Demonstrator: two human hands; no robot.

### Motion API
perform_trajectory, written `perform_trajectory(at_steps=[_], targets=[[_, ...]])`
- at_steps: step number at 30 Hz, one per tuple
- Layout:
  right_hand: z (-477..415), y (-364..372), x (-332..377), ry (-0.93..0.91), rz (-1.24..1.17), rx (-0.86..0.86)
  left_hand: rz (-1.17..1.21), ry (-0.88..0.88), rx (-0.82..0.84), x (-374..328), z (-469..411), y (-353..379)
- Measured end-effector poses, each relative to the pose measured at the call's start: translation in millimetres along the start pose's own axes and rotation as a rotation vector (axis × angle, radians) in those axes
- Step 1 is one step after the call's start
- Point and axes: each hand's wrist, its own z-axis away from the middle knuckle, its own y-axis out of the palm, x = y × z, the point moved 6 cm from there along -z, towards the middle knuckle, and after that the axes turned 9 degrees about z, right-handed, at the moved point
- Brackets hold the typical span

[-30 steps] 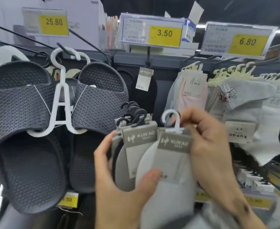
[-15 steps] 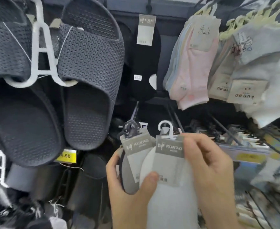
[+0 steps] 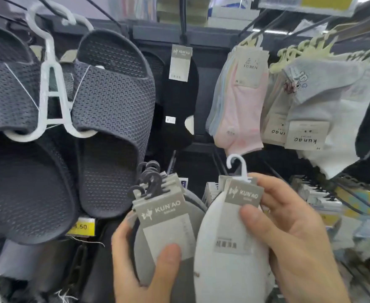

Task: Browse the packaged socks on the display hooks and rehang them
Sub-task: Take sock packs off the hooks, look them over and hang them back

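Stack: grey sock packs (image 3: 164, 226) with dark hooks (image 3: 149, 180), at 6 o'clock in view, off the display.
Left hand (image 3: 133, 267): clamped on the grey sock packs, thumb across the front card, fingers curled behind.
White sock pack (image 3: 230, 272): at 3 o'clock of the stack, overlapping it; its white hook (image 3: 237, 164) is free and points to 12 o'clock.
Right hand (image 3: 293, 241): pinches the white sock pack at its card, thumb in front.
Slippers (image 3: 112, 95): dark mesh pair on a white hanger, 10 o'clock.
Black sock (image 3: 179, 110): hanging, 12 o'clock.
Pink socks (image 3: 243, 114): hanging, 1 o'clock.
Price tag (image 3: 81, 226): yellow, 8 o'clock.
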Motion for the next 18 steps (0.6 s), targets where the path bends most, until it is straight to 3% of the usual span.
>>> perform_trajectory(at_steps=[4,11,18], targets=[[-53,-17,36,-0.127,-0.017,-0.101,-0.055,-0.009,0.034,-34,-37,-7],[-175,-4,80,-0.304,0.427,-0.236,0.056,0.037,0.148,-65,-77,-1],[-255,38,76,-0.327,0.593,-0.224,0.088,-0.046,0.241,-59,-82,15]])
